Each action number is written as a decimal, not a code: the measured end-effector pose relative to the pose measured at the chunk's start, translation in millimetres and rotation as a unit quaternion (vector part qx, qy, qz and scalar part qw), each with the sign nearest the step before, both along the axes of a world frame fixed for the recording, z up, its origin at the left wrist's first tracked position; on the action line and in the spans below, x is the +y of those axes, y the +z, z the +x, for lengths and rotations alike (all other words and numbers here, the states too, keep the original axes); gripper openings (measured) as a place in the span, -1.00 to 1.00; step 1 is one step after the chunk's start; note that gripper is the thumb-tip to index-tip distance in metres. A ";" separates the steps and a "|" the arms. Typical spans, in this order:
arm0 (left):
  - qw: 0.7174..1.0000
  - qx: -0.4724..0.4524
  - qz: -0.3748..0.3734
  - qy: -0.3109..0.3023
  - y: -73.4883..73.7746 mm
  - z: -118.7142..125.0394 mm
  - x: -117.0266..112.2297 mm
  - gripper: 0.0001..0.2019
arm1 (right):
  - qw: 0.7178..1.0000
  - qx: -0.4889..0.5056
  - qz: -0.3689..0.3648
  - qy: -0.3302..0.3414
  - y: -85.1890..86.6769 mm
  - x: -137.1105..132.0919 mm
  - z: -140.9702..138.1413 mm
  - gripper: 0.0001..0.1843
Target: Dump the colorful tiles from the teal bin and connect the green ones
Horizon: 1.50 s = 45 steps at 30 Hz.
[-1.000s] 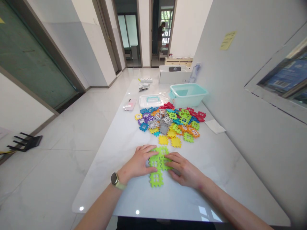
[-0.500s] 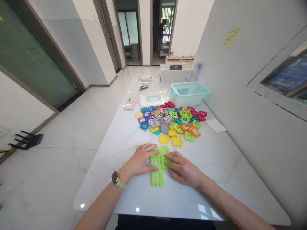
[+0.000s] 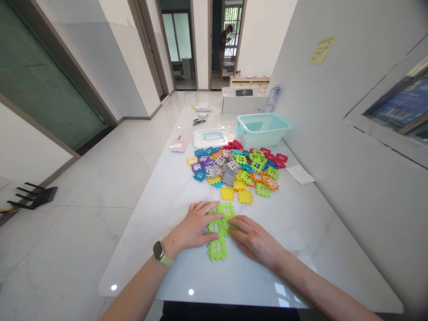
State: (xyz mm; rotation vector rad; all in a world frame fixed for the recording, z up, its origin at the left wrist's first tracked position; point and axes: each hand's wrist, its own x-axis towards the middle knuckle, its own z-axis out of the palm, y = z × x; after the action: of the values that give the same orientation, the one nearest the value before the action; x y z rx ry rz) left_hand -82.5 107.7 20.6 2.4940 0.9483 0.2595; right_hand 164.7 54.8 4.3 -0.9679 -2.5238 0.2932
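Several lime-green window tiles (image 3: 217,248) lie flat on the table, joined by their toothed edges. My left hand (image 3: 195,225) rests on their left side, its fingers stretched over the upper left tile and its thumb apart, near the lower tile. A watch is on that wrist. On the other side, my right hand (image 3: 254,236) has its fingers close together on the right-hand green tile (image 3: 231,229), partly hiding it. The thumb is tucked under and hard to see.
A pile of coloured toothed tiles (image 3: 228,179) spreads beyond my hands. Behind it are a turquoise bin (image 3: 264,129), a clear lid (image 3: 211,138) and a pink phone-like item (image 3: 180,144). White paper (image 3: 300,174) lies by the wall. A person (image 3: 224,42) stands in the far room.
My right fingers have shifted slightly and cover more of the right-hand tile. My left hand stays over the tiles, with little movement. The whole view has shifted slightly.
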 end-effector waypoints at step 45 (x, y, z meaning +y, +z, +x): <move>0.998 -0.046 -0.027 -0.027 -1.2 -2.4 3.2 -0.45 | 0.955 0.049 -0.069 -0.283 -5.1 32.0 68.7 -0.62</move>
State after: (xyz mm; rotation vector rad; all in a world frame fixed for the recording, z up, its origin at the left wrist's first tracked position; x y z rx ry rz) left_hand -84.9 110.9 19.4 2.4331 0.8395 0.3238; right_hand 233.4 86.9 -0.8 -1.6299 -2.0429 0.3307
